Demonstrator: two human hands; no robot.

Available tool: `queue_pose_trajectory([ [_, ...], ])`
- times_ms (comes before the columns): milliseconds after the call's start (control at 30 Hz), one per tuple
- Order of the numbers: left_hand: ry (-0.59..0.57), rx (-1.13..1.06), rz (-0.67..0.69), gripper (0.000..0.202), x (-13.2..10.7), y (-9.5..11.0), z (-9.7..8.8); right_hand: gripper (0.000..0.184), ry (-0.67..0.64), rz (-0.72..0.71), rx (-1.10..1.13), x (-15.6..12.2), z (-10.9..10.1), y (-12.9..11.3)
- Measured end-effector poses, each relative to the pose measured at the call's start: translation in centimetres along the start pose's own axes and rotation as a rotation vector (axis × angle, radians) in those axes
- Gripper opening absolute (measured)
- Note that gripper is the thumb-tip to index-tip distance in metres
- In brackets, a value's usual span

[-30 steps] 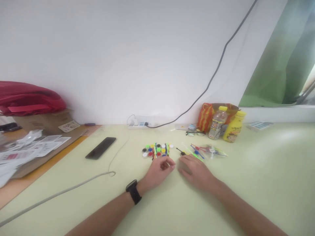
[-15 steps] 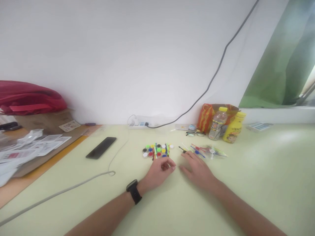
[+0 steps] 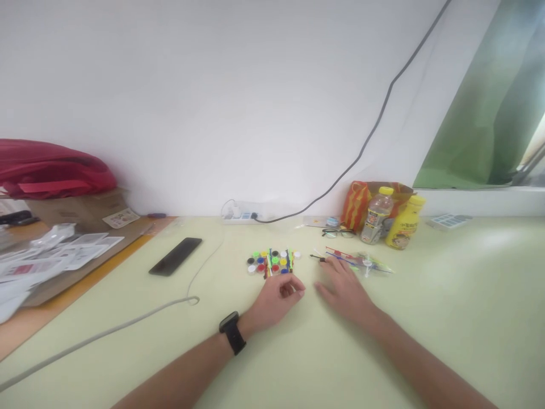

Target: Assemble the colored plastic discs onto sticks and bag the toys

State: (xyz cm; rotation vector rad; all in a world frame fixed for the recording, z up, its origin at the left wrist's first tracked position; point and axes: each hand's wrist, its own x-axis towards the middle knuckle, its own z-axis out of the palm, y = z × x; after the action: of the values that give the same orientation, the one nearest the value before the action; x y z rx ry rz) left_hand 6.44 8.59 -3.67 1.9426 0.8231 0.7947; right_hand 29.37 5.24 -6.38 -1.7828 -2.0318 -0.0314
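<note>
My left hand rests on the pale green table just in front of a small block of coloured round pieces and sticks; its fingers are curled in a loose pinch and I cannot make out anything in them. A black watch sits on that wrist. My right hand lies flat with fingers stretched toward a heap of loose coloured sticks with round heads, fingertips touching its near edge beside a black stick.
A black phone and a grey cable lie to the left. A power strip, glasses, two bottles and an orange bag stand by the wall. Papers and a red bag are far left.
My right hand has slid forward and slightly right onto the edge of the loose sticks, its fingers stretching out. My left hand has barely moved.
</note>
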Motion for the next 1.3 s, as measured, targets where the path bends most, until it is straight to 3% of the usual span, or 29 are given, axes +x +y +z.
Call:
queue_pose_trajectory([
  [233,0.0,-0.005,-0.005,0.015,-0.01,0.05,0.05,0.039,-0.019,0.002,0.01,0.13,-0.21,-0.06],
  [733,-0.014,0.028,0.001,0.014,-0.1,0.0,0.06,0.051,-0.071,0.054,-0.04,0.16,0.35,0.64],
  [1300,-0.023,0.044,0.008,0.011,-0.1,-0.19,0.13,0.051,-0.095,0.065,-0.054,0.16,0.21,0.65],
])
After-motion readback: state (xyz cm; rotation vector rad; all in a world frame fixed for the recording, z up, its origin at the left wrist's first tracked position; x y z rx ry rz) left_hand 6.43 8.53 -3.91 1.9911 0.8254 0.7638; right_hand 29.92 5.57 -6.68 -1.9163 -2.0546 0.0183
